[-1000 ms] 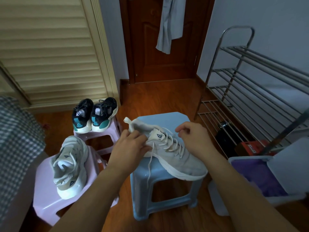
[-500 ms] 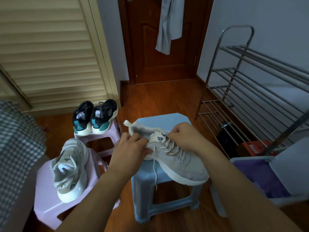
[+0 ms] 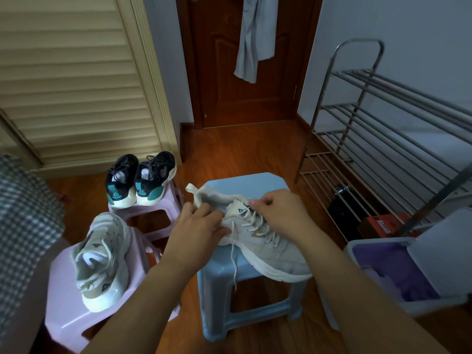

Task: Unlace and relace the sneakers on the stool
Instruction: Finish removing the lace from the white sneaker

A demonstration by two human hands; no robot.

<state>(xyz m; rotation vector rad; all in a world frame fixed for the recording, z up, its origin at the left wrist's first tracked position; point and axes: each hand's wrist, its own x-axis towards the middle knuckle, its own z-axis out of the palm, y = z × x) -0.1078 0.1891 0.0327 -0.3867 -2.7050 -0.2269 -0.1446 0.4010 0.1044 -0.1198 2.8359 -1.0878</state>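
Observation:
A beige sneaker (image 3: 270, 254) lies on the light blue stool (image 3: 245, 182), toe pointing toward the lower right. My left hand (image 3: 196, 231) grips the sneaker's collar on the near side. My right hand (image 3: 278, 210) sits over the tongue and pinches the lace at the top eyelets. A loose white lace end (image 3: 233, 267) hangs down over the stool's front edge. The matching beige sneaker (image 3: 102, 259) rests on a lilac stool (image 3: 66, 315) at the left.
A pair of black and teal sneakers (image 3: 140, 180) stands on a second lilac stool (image 3: 168, 200) behind. A metal shoe rack (image 3: 383, 139) fills the right side, and a grey bin with purple contents (image 3: 393, 274) sits at the lower right. A checked cloth (image 3: 23, 226) is at the far left.
My right hand moved from above the laces down and left onto the tongue and top eyelets. My left hand stayed on the collar. The hanging lace end swung slightly.

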